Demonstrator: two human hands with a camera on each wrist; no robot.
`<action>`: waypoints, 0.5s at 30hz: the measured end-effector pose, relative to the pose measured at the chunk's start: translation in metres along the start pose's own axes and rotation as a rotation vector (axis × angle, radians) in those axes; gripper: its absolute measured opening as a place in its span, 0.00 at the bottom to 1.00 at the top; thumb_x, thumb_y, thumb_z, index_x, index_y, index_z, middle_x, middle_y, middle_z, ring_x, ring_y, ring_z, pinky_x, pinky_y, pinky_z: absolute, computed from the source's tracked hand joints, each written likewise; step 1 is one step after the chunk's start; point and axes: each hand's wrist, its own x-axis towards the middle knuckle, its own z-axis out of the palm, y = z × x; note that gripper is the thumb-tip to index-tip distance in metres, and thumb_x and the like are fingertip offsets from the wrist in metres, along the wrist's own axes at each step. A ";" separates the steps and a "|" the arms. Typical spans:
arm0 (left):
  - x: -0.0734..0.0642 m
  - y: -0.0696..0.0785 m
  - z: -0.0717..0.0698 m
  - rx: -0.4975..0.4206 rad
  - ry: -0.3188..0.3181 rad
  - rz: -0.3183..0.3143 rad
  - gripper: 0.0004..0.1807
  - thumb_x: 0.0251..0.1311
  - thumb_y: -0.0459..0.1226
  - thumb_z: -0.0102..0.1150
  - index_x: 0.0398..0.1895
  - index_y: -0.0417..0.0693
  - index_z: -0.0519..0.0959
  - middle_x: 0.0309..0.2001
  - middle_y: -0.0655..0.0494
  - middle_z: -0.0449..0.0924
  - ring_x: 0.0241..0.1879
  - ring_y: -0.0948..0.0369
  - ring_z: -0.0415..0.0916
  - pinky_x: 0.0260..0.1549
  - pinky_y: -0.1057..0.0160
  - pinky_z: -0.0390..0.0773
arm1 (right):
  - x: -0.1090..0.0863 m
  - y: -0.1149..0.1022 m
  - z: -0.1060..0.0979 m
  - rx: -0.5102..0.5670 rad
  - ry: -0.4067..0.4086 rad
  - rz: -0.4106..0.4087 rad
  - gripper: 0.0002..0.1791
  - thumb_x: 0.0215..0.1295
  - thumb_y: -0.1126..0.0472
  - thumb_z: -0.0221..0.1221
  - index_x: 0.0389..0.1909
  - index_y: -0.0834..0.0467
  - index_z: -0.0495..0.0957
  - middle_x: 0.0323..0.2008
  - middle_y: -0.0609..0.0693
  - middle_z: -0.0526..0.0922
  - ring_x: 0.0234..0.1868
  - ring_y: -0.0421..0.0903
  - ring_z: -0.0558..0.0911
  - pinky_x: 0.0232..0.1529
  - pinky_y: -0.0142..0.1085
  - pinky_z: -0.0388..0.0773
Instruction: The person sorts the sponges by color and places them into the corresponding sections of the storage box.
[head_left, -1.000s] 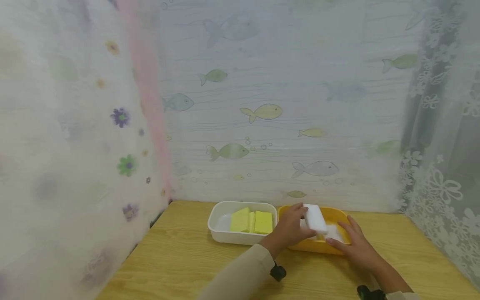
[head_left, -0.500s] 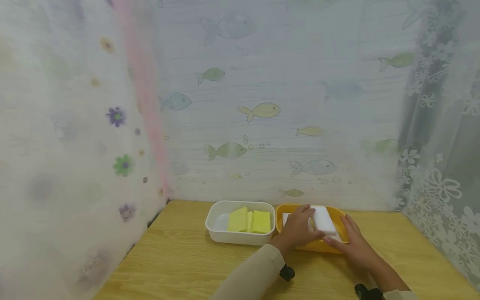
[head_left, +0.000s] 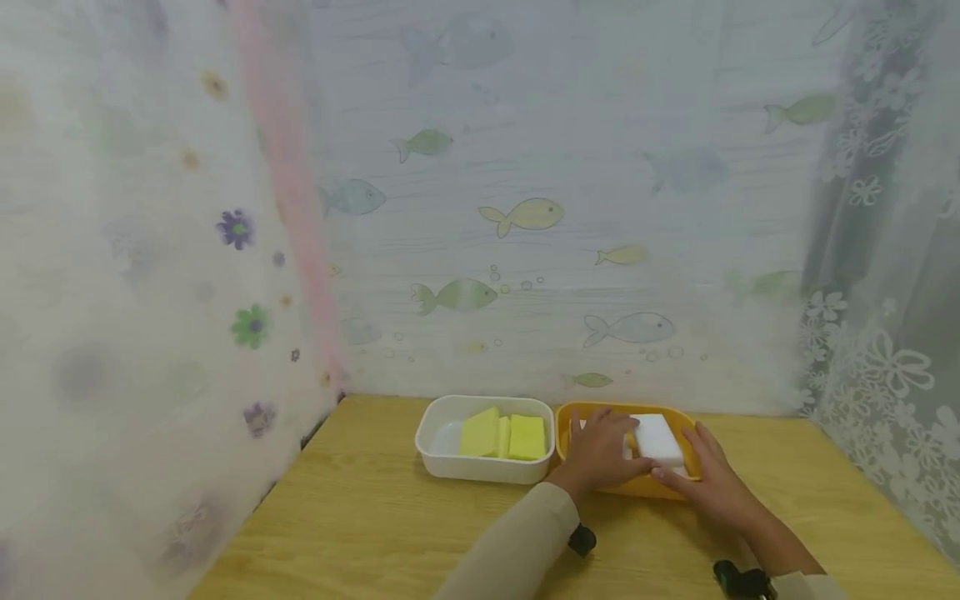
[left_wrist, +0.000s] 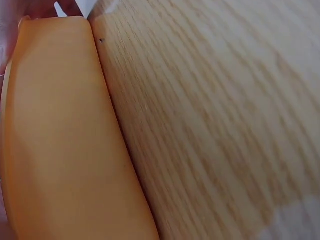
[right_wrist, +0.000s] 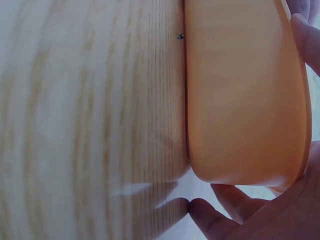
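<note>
In the head view, a white sponge [head_left: 657,439] lies inside the orange tray [head_left: 626,485], toward its right end. My left hand [head_left: 603,450] reaches over the tray's front and pinches the sponge along its left side, thumb near the front corner and fingers near the back one. Other white pieces show partly under that hand. My right hand [head_left: 716,487] grips the tray's right end, thumb at the front rim and fingers round the far side. The right wrist view shows those fingers wrapped past the end of the orange wall [right_wrist: 245,100].
Just left of the orange tray stands a white tray [head_left: 480,472] with yellow sponges [head_left: 480,433] in its right part. Both sit near the back of the wooden table [head_left: 360,517], against a fish-print curtain [head_left: 525,333]. A flowered curtain [head_left: 255,325] hangs on the left.
My left hand has moved right and lowered the white sponge from a tilt above the orange tray to lie down in it. The right hand stays at the tray's right end.
</note>
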 end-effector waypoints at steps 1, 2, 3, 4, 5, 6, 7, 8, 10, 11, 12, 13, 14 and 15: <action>0.000 0.000 0.001 0.001 -0.004 0.002 0.36 0.62 0.70 0.58 0.70 0.67 0.75 0.69 0.76 0.74 0.77 0.56 0.62 0.72 0.29 0.54 | 0.000 0.000 0.000 0.003 0.000 0.001 0.57 0.71 0.41 0.63 0.80 0.73 0.43 0.78 0.77 0.33 0.74 0.84 0.44 0.62 0.81 0.54; 0.000 0.000 0.001 0.004 -0.005 0.005 0.36 0.63 0.70 0.57 0.69 0.67 0.76 0.68 0.76 0.74 0.77 0.57 0.63 0.72 0.29 0.54 | 0.000 0.000 0.000 0.006 -0.002 0.002 0.57 0.71 0.41 0.63 0.80 0.73 0.43 0.78 0.78 0.33 0.74 0.84 0.44 0.62 0.81 0.54; 0.000 0.000 0.002 0.003 -0.007 0.006 0.35 0.63 0.70 0.57 0.69 0.67 0.76 0.68 0.76 0.74 0.76 0.57 0.63 0.72 0.29 0.53 | 0.000 0.000 0.000 0.011 -0.002 0.004 0.57 0.71 0.42 0.63 0.79 0.74 0.43 0.78 0.78 0.33 0.74 0.84 0.44 0.62 0.81 0.54; 0.001 -0.001 0.002 0.005 -0.007 0.008 0.35 0.64 0.70 0.56 0.69 0.67 0.76 0.68 0.76 0.74 0.76 0.57 0.63 0.72 0.29 0.53 | 0.000 0.000 0.000 0.015 -0.003 0.006 0.57 0.71 0.42 0.63 0.79 0.74 0.42 0.78 0.78 0.32 0.74 0.84 0.43 0.62 0.81 0.54; 0.001 -0.001 0.003 0.010 -0.007 0.010 0.35 0.64 0.70 0.56 0.69 0.67 0.76 0.68 0.76 0.74 0.76 0.57 0.63 0.72 0.29 0.52 | 0.000 -0.001 0.000 0.021 -0.002 0.008 0.57 0.71 0.42 0.64 0.79 0.74 0.42 0.78 0.78 0.32 0.74 0.84 0.43 0.63 0.81 0.53; 0.001 -0.001 0.003 0.014 -0.008 0.013 0.35 0.64 0.70 0.55 0.69 0.68 0.76 0.68 0.76 0.74 0.77 0.57 0.62 0.73 0.29 0.52 | 0.000 -0.001 0.000 0.025 0.001 0.010 0.58 0.70 0.42 0.64 0.80 0.74 0.41 0.78 0.78 0.31 0.74 0.84 0.43 0.63 0.81 0.53; 0.002 -0.001 0.004 0.015 -0.008 0.015 0.35 0.65 0.70 0.54 0.69 0.68 0.76 0.68 0.76 0.74 0.77 0.57 0.62 0.73 0.29 0.52 | 0.000 -0.001 0.000 0.027 0.003 0.011 0.59 0.70 0.42 0.64 0.80 0.73 0.40 0.78 0.78 0.31 0.74 0.84 0.43 0.63 0.81 0.52; 0.002 -0.001 0.004 0.015 -0.009 0.016 0.34 0.65 0.70 0.54 0.69 0.68 0.76 0.68 0.76 0.74 0.77 0.57 0.62 0.73 0.29 0.51 | 0.001 -0.001 0.000 0.030 0.005 0.012 0.60 0.70 0.42 0.64 0.80 0.73 0.39 0.78 0.78 0.31 0.74 0.84 0.43 0.63 0.81 0.52; 0.002 0.000 0.002 0.018 -0.022 0.020 0.34 0.66 0.70 0.53 0.68 0.68 0.76 0.68 0.76 0.75 0.77 0.57 0.62 0.73 0.29 0.51 | 0.001 -0.001 0.000 0.027 0.005 0.015 0.60 0.70 0.42 0.64 0.80 0.73 0.37 0.78 0.78 0.31 0.74 0.84 0.43 0.63 0.81 0.51; 0.002 0.001 0.001 0.016 -0.027 0.022 0.34 0.66 0.70 0.53 0.68 0.68 0.76 0.68 0.76 0.75 0.77 0.57 0.62 0.73 0.29 0.51 | 0.001 -0.001 0.000 0.024 0.004 0.015 0.61 0.70 0.41 0.64 0.80 0.73 0.37 0.78 0.78 0.31 0.74 0.84 0.43 0.63 0.81 0.51; 0.002 0.001 -0.001 0.015 -0.033 0.023 0.33 0.66 0.70 0.52 0.67 0.68 0.77 0.67 0.76 0.75 0.77 0.57 0.62 0.73 0.29 0.52 | 0.001 0.000 0.000 0.022 -0.001 0.018 0.61 0.70 0.41 0.64 0.80 0.73 0.36 0.78 0.78 0.31 0.74 0.84 0.43 0.64 0.81 0.51; 0.001 0.002 -0.002 0.013 -0.038 0.024 0.33 0.66 0.70 0.52 0.67 0.67 0.77 0.67 0.76 0.76 0.77 0.57 0.62 0.73 0.29 0.52 | 0.001 0.000 -0.001 0.020 -0.007 0.024 0.61 0.70 0.41 0.64 0.80 0.73 0.35 0.78 0.78 0.31 0.74 0.84 0.42 0.64 0.80 0.50; 0.000 0.003 -0.004 0.009 -0.044 0.025 0.33 0.66 0.70 0.52 0.66 0.67 0.78 0.67 0.76 0.76 0.77 0.58 0.63 0.72 0.29 0.52 | 0.001 0.000 -0.001 0.018 -0.012 0.028 0.61 0.70 0.41 0.63 0.80 0.73 0.35 0.78 0.78 0.31 0.75 0.84 0.42 0.64 0.80 0.50; 0.000 0.004 -0.005 0.004 -0.048 0.025 0.32 0.66 0.70 0.53 0.66 0.67 0.78 0.67 0.76 0.76 0.77 0.58 0.62 0.72 0.29 0.52 | 0.001 0.000 -0.001 0.016 -0.017 0.030 0.61 0.71 0.40 0.63 0.80 0.72 0.35 0.78 0.78 0.30 0.75 0.84 0.42 0.64 0.80 0.50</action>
